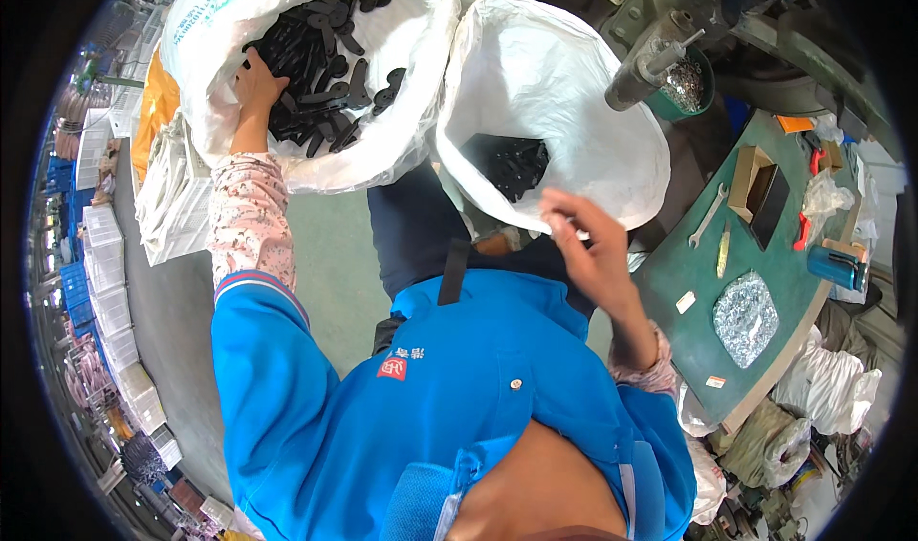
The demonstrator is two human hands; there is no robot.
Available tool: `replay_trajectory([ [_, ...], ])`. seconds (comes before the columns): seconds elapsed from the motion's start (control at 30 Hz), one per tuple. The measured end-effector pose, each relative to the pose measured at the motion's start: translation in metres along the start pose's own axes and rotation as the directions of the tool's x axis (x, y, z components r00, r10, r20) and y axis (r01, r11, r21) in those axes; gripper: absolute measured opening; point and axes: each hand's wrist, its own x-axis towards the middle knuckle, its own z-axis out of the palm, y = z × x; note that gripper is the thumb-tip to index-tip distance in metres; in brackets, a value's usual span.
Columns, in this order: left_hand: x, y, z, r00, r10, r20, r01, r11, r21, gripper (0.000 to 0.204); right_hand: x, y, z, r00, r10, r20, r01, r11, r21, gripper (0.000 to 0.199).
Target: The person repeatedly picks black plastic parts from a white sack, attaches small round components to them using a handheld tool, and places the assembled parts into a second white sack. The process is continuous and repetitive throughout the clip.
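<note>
My left hand (256,87) reaches into the large white woven bag (411,34) on the left. Its thumb and forefinger are apart, at the edge of a heap of black lever-shaped plastic parts (325,73); nothing shows between them. My right hand (593,254) hovers by the near rim of a second white bag (507,54), its fingers curled toward the thumb. A small pale speck shows at those fingertips, too small to name. Deeper in that second bag lies a smaller pile of black parts (516,166).
Right of the bags, a metal machine post (650,63) stands beside a green tub of small metal pieces (688,87). A green table (669,278) holds a wrench (709,214), an open cardboard box (751,183) and a bag of small silvery pieces (746,319). White crates (177,221) stand at left.
</note>
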Motion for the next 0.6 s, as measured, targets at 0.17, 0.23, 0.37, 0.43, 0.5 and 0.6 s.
replay_trajectory([
  [0.17,0.001,-0.007,-0.004,0.995,0.074,0.068,-0.078,0.995,0.063,0.086,-0.018,0.007,0.016,0.985,0.164,0.055,-0.171,0.967,0.189,0.024],
  [0.23,-0.001,-0.005,0.013,0.994,0.103,-0.031,-0.095,0.977,0.19,0.085,-0.014,0.005,0.022,0.983,0.177,0.056,-0.185,0.957,0.223,0.023],
  [0.37,0.01,0.002,0.001,0.994,0.079,0.08,-0.093,0.976,0.195,0.084,-0.002,0.0,0.029,0.989,0.13,0.077,-0.144,0.962,0.233,0.022],
  [0.43,0.017,-0.004,-0.002,0.991,0.095,0.098,-0.11,0.979,0.17,0.087,0.003,-0.004,0.033,0.991,0.1,0.088,-0.118,0.967,0.227,0.022],
  [0.5,0.024,-0.013,0.005,0.988,0.13,0.081,-0.14,0.981,0.133,0.089,0.005,-0.004,0.034,0.993,0.079,0.092,-0.095,0.978,0.187,0.021],
  [0.6,0.025,-0.018,0.011,0.985,0.173,0.018,-0.174,0.98,0.095,0.09,0.005,-0.007,0.039,0.993,0.081,0.081,-0.094,0.98,0.175,0.021],
])
